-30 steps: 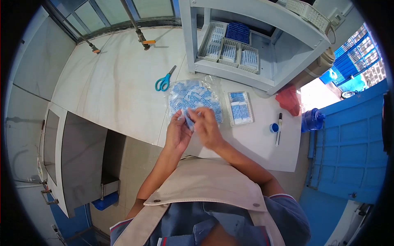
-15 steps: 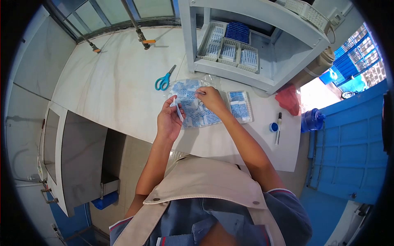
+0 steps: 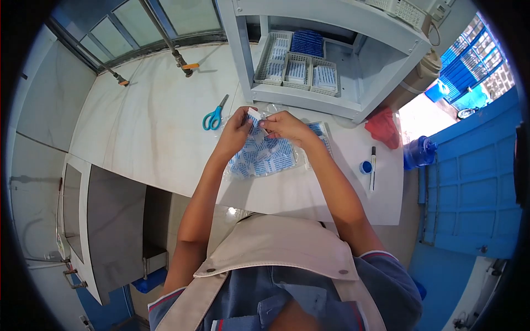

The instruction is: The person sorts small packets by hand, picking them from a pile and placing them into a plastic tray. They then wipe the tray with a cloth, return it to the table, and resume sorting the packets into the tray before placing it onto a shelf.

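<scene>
Over the far part of a clear plastic bag (image 3: 262, 160) full of blue-and-white printed packets, my two hands meet. My left hand (image 3: 237, 129) is closed, fingers gripping a small white packet (image 3: 254, 115) with blue print. The fingers of my right hand (image 3: 287, 128) pinch the same packet from its right side. Partly behind my right forearm is a white tray (image 3: 329, 144) of similar packets. Teal-handled scissors (image 3: 212, 118) lie left of the bag, blades pointing away. My fingers cover much of the packet.
A white shelf unit (image 3: 306, 99) at the back holds small baskets (image 3: 270, 60) of packets and a blue bundle (image 3: 307, 44). On the right are a marker (image 3: 373, 168), a small blue-filled pot (image 3: 365, 167) and a red plastic bag (image 3: 382, 131). Orange-handled valves (image 3: 190, 67) stand at the back left.
Both hands have moved away from me and closer together. The packet my left hand held is now between both hands. The view has shifted slightly.
</scene>
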Action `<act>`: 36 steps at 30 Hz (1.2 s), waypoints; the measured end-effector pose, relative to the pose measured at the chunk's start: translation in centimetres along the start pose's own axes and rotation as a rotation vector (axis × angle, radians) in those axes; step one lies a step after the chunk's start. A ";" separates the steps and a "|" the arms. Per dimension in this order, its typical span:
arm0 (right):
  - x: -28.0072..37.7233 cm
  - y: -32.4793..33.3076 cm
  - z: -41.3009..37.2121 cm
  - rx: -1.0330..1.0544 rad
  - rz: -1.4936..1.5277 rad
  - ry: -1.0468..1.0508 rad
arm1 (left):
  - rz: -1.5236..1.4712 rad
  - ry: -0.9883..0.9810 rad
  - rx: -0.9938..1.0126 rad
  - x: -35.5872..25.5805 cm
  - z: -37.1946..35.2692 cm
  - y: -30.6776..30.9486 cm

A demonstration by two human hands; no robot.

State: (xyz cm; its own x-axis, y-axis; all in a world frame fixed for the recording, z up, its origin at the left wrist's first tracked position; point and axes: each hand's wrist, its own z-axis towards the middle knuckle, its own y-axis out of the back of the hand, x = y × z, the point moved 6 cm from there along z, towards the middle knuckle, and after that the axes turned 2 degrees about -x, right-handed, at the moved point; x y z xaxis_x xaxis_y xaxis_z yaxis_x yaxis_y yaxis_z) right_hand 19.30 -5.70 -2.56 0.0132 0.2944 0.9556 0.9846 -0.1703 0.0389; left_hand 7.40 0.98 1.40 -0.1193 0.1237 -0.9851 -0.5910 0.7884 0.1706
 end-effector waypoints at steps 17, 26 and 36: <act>-0.5 -1.1 -0.1 -0.037 0.533 -0.092 | 0.536 -0.308 -0.107 -0.9 0.9 0.1; -3.2 -2.1 0.3 -0.080 0.078 0.034 | -0.593 -0.059 -0.287 -0.2 0.5 4.1; -4.7 -1.5 -0.7 -0.014 0.696 -0.164 | -0.999 0.214 -0.353 7.5 -3.8 -0.8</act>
State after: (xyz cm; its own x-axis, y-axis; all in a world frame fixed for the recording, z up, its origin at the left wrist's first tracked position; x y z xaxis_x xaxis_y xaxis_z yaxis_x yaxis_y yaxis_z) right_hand 17.59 -7.47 -6.92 0.6651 0.2501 0.7037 0.7356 -0.3818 -0.5596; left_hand 3.92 -1.02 -6.07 0.4276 -0.6135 -0.6639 -0.6906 0.2522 -0.6779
